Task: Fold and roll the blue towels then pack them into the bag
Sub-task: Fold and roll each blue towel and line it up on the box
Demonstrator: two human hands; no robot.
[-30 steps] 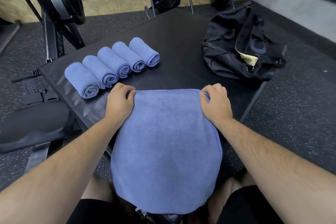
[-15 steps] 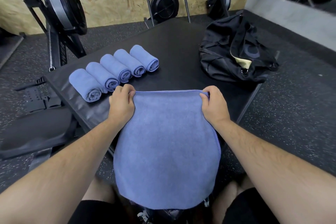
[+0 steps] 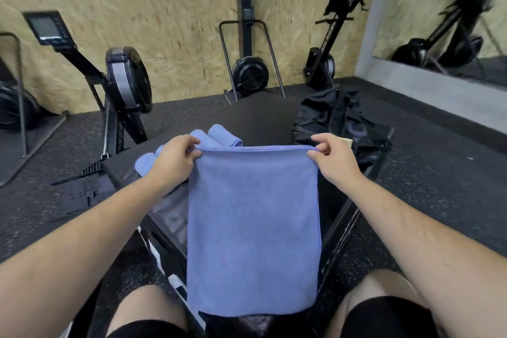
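The left hand (image 3: 175, 162) and right hand (image 3: 333, 159) each pinch a top corner of the blue towel (image 3: 253, 230), which hangs flat between the person's knees. Rolled towels (image 3: 219, 136) lie on the black surface (image 3: 263, 115) behind it, near the black bag (image 3: 343, 123).

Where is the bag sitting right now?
In the head view, the black bag sits at the far right of the black platform, just beyond the right hand and to the right of the rolled towels.

Head cam — fwd-down, close over hands (image 3: 175, 160)
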